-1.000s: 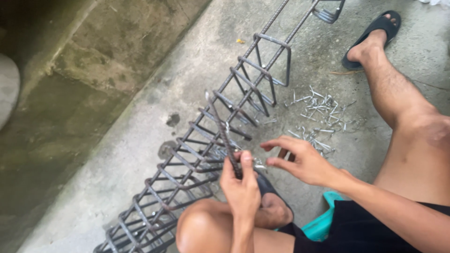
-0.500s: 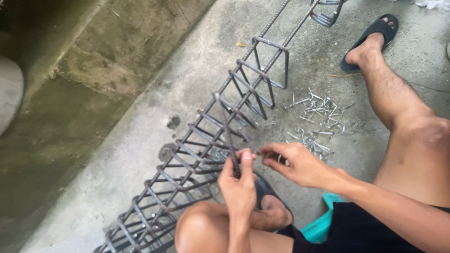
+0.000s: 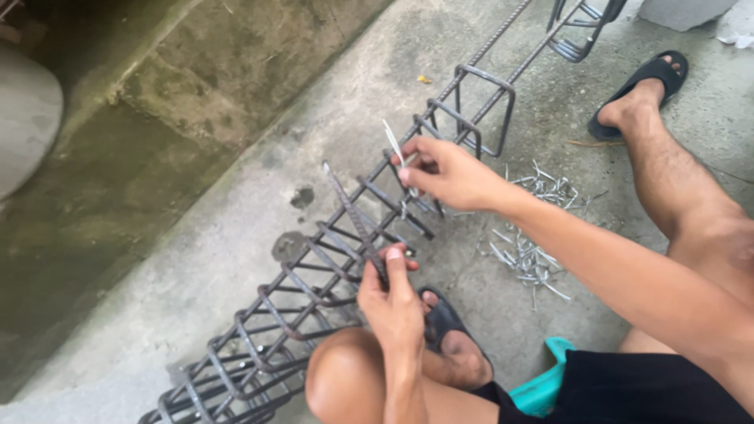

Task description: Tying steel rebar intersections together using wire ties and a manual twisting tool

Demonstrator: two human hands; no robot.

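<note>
Hands: left point(image 3: 390, 300) grips short rebar point(image 3: 351, 216), right point(image 3: 444, 171) pinches tie wire point(image 3: 393, 143)

Ribbed dull steel cage point(image 3: 330, 275), rough concrete floor point(image 3: 236, 235)

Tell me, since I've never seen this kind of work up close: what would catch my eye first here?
First the long rebar cage, lying diagonally across the concrete floor from lower left to upper right. Over its middle, the right hand pinches a thin piece of tie wire, while the left hand grips a short ribbed rod nearer the knee. A loose heap of cut wire pieces lies on the floor to the right of the cage.
</note>
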